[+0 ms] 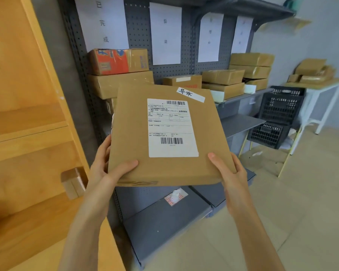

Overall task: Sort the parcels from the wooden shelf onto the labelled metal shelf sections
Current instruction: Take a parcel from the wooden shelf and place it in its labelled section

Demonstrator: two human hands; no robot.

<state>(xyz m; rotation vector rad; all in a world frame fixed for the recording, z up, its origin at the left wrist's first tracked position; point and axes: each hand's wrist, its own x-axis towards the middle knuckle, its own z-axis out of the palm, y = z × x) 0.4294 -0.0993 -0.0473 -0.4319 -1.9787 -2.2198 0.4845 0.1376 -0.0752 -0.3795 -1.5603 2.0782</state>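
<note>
Hands gripped one flat parcel [164, 133] at its near corners: I saw left hand [104, 167] and right hand [231, 173] each with thumb on top, fingers curled underneath.

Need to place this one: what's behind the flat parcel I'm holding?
Behind the flat parcel, stacked boxes on the metal shelf show above it; the parcel hides everything directly behind it.

Wooden shelf [27, 133] left of metal shelf [243, 98]; parcel [164, 169] before both.
</note>
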